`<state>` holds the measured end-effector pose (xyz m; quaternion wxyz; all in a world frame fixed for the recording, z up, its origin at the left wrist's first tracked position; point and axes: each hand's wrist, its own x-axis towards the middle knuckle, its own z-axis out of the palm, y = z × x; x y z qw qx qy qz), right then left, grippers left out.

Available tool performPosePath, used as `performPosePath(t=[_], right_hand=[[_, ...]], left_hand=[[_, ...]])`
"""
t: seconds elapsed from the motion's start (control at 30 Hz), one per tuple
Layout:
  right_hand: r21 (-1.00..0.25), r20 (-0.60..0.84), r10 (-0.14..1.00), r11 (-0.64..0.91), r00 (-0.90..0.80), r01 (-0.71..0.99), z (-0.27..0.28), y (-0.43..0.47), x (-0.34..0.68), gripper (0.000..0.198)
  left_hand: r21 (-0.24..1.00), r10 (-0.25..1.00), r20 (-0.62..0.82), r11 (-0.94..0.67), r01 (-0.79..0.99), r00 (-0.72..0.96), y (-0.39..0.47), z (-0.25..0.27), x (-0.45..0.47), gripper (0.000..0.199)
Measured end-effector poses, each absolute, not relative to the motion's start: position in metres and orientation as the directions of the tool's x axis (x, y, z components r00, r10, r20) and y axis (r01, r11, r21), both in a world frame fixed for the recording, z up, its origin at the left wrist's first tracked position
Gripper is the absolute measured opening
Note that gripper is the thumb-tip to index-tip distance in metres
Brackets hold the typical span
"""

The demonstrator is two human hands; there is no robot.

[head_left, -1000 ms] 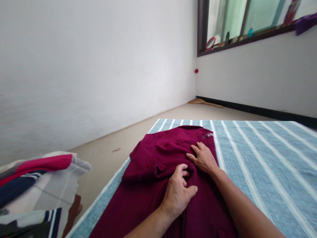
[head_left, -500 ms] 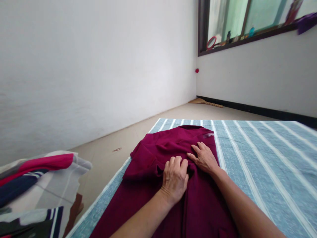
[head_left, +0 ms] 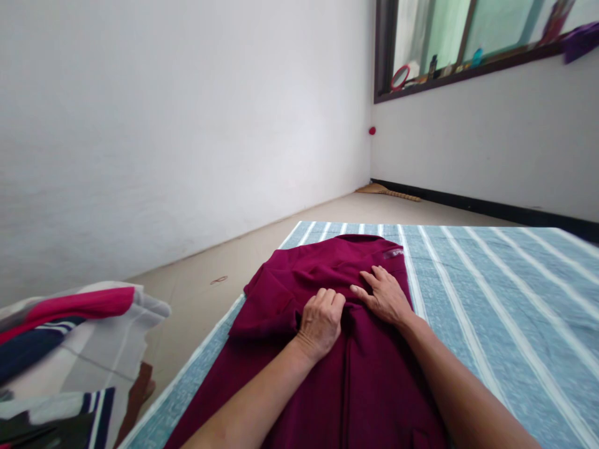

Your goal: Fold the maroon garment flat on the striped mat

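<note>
A maroon jacket [head_left: 299, 380] lies spread on the striped bed sheet, with a seam running down its middle and a small lettered tag near its upper right. My left hand [head_left: 322, 318] is closed on the fabric around the middle, its fingertips hidden in a fold. Just to the right, my right hand [head_left: 384, 294] rests on the jacket with its fingers apart, pressing the cloth below the tag. Part of the jacket is folded over toward the left, and its lower end runs out of view.
The blue-and-white striped sheet [head_left: 491, 299] extends to the right. A pile of clothes [head_left: 70, 349] sits at lower left, beside the bed. Beyond are the floor, a white wall [head_left: 187, 125], a straw-coloured broom [head_left: 388, 191] in the corner and a window with small items on its sill.
My left hand has shifted slightly left and away from my right hand, still closed on the fabric. My right hand has barely moved.
</note>
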<state>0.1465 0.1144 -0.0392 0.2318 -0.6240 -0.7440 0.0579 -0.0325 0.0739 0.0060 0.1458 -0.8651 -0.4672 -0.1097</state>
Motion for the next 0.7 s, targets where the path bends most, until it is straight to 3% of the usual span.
performPosePath(t=[0.13,0.27,0.7], right_hand=[[-0.457,0.250,0.959,0.240,-0.136,0.856,-0.036,0.114,0.152,0.074],[-0.525,0.194,0.949,0.316,-0.250,0.791,-0.033,0.112,0.162,0.084],[-0.441,0.149,0.949,0.316,-0.279,0.840,-0.032,0.107,0.157,0.087]], left_hand=[[-0.066,0.835,0.289,-0.471,0.880,0.468,0.079,0.004,-0.034,0.015],[-0.070,0.844,0.268,-0.464,0.883,0.465,0.080,0.005,-0.035,0.013],[-0.068,0.844,0.253,-0.473,0.878,0.474,0.074,0.007,-0.034,0.010]])
